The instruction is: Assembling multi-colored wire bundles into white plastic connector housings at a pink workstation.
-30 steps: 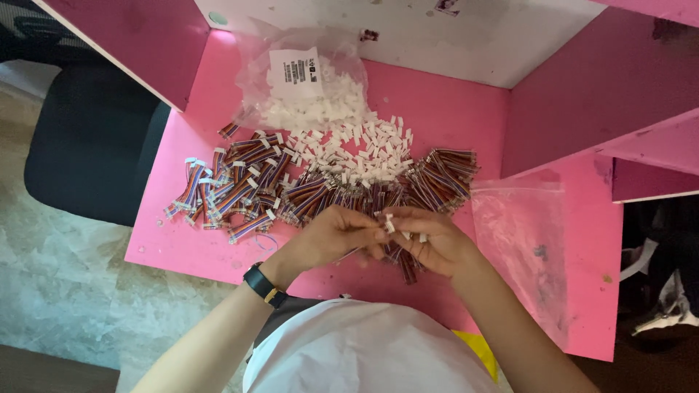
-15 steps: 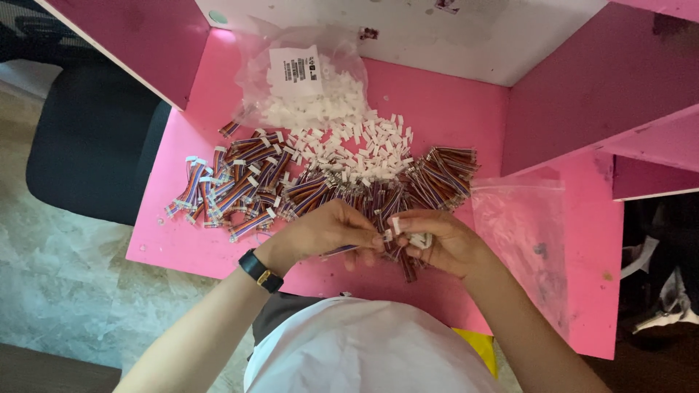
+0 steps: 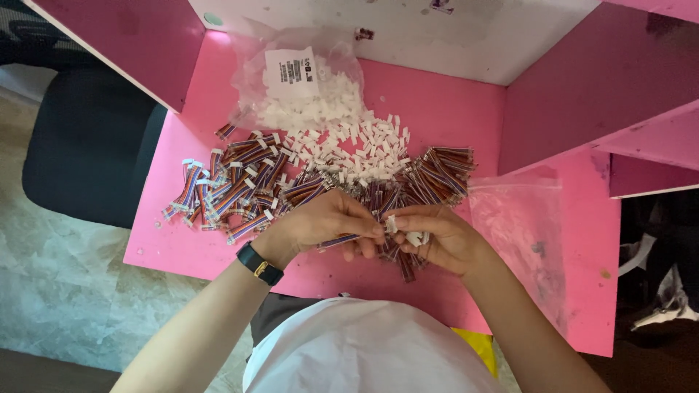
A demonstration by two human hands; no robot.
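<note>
I am in the middle of joining one piece to another, both hands meeting low over the pink tabletop (image 3: 182, 247). My left hand (image 3: 320, 225) pinches a short ribbon of multicoloured wires (image 3: 336, 240) between thumb and fingertips, so that grip is closed narrowly on the ribbon, with its free end pointing toward my right hand. My right hand (image 3: 444, 236) holds a small white plastic connector housing (image 3: 391, 223) at its fingertips, pinched tight and touching the tip of the ribbon. A second white piece seems to sit in my right palm (image 3: 416, 238), though the curled fingers hide most of it and I cannot be sure.

Just beyond my hands lies the heap of striped wire ribbons (image 3: 240, 182), spread from the left of the tabletop across to the right, and behind it the scatter of loose white plastic housings (image 3: 364, 149) spilling from a clear plastic bag with a white label (image 3: 291, 73). An empty-looking clear plastic bag (image 3: 520, 233) lies flat to the right. A black wristband (image 3: 259, 263) sits on my left wrist.

As I judge it, the step in hand is seating the wire end in the housing. The next move calls for lining the ribbon's end square with the housing's opening and pressing straight in, with both pinches firm so neither part twists.
</note>
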